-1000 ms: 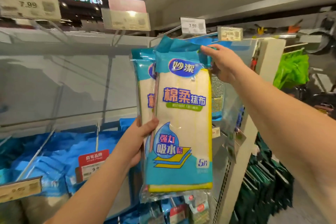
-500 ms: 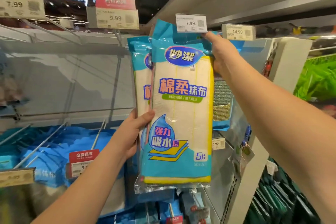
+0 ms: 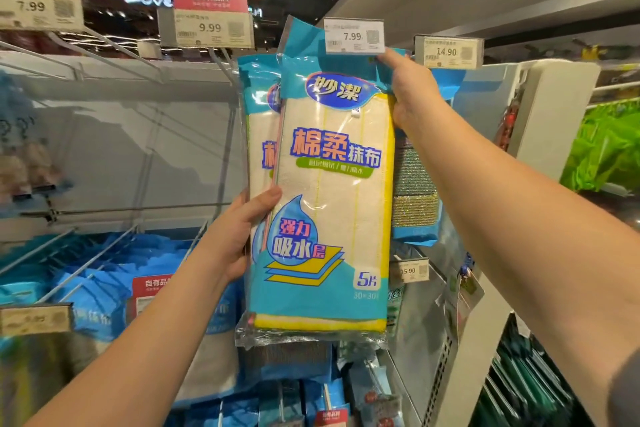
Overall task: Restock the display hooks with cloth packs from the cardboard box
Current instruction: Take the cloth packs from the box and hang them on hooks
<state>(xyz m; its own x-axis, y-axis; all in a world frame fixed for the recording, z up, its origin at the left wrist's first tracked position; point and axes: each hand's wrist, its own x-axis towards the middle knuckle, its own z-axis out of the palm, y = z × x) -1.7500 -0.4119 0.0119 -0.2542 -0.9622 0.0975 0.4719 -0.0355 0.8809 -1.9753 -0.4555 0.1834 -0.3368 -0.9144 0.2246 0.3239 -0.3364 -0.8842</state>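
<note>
A cloth pack (image 3: 332, 204), white cloth with yellow edge and teal wrapper, is held up in front of the display. A second pack (image 3: 258, 135) sits right behind it on the left. My left hand (image 3: 242, 232) grips both packs at their left edge, thumb on the front one. My right hand (image 3: 412, 94) pinches the front pack's top right corner, just under the 7.99 price tag (image 3: 354, 35) at a hook's tip. The hook's wire is hidden behind the packs. No cardboard box is in view.
Bare wire hooks (image 3: 114, 45) with 7.99 and 9.99 tags (image 3: 207, 21) jut out at upper left. Blue packs (image 3: 93, 288) hang on lower hooks. A sponge pack (image 3: 415, 191) hangs behind under the 14.90 tag (image 3: 448, 51). Green bags (image 3: 606, 152) are at right.
Both hands have raised the packs and brought them closer to the hook; the top of the front pack now sits behind the 7.99 tag.
</note>
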